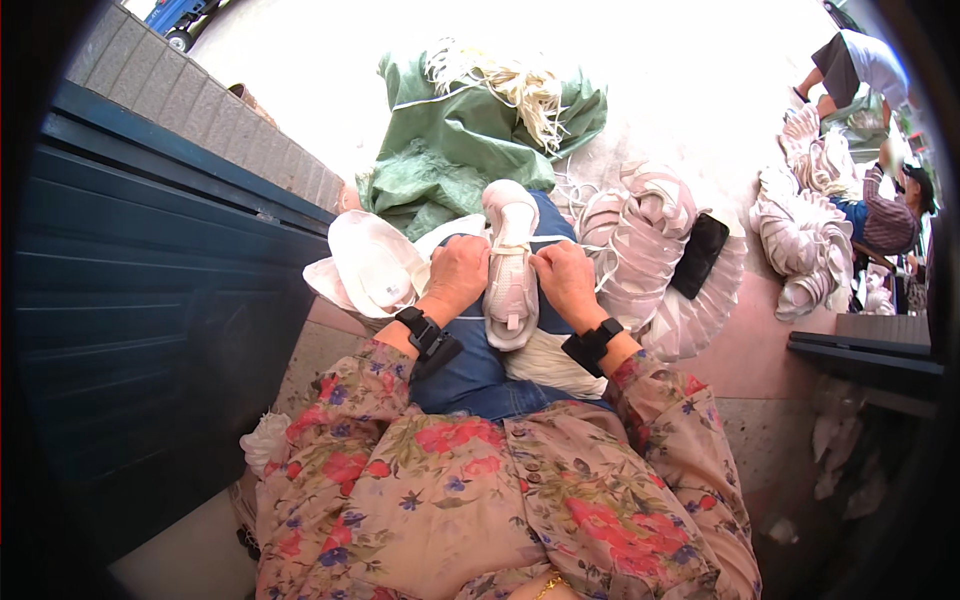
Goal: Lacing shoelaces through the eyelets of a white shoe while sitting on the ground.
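Observation:
A pale pink sneaker (511, 262) lies lengthwise on my lap, toe pointing away from me, resting on my blue jeans (470, 375). My left hand (458, 272) grips its left side and my right hand (563, 277) grips its right side, near the lacing. Thin white laces (572, 196) trail off to the right of the shoe. Both wrists carry black bands. My flowered sleeves fill the lower part of the view.
White shoes (372, 262) lie at my left knee, a heap of pale pink shoes (640, 240) with a black phone (698, 256) on it at my right. A green sack (455, 150) holds cream laces. A dark blue shutter (150, 300) stands left. Other people sit far right by more shoes (805, 235).

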Demonstrator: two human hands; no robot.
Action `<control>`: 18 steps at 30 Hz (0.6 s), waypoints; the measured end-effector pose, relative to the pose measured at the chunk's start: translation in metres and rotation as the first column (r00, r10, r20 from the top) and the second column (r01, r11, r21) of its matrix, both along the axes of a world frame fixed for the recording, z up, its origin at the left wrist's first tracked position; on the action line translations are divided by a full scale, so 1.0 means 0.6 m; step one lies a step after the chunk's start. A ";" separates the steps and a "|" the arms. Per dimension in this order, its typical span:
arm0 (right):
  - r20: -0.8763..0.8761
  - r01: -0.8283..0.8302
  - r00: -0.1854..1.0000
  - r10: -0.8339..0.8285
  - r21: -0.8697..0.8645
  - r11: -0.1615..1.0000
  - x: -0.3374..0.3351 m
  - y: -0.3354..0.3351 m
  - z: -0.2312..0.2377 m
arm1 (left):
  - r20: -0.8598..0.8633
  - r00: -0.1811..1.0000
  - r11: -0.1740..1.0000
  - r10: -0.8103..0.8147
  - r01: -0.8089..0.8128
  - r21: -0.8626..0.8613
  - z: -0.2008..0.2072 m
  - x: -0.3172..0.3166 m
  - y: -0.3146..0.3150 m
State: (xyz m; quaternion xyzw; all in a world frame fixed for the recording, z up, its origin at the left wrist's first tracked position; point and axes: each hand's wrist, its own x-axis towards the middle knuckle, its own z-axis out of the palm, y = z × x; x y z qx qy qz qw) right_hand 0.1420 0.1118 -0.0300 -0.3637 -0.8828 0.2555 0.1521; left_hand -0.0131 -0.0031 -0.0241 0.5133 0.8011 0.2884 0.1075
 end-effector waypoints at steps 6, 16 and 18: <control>0.050 -0.027 0.998 0.028 -0.030 0.999 0.001 0.001 -0.004 | 0.131 0.990 0.999 0.049 -0.048 -0.010 -0.019 -0.001 0.016; 0.108 -0.113 0.988 0.112 0.009 0.994 0.009 -0.008 0.016 | -0.146 0.986 0.991 0.077 -0.092 -0.095 0.003 0.021 0.004; 0.191 -0.170 0.967 0.168 -0.004 0.985 0.012 -0.011 0.018 | -0.263 0.963 0.995 0.065 -0.082 -0.055 0.015 0.039 -0.008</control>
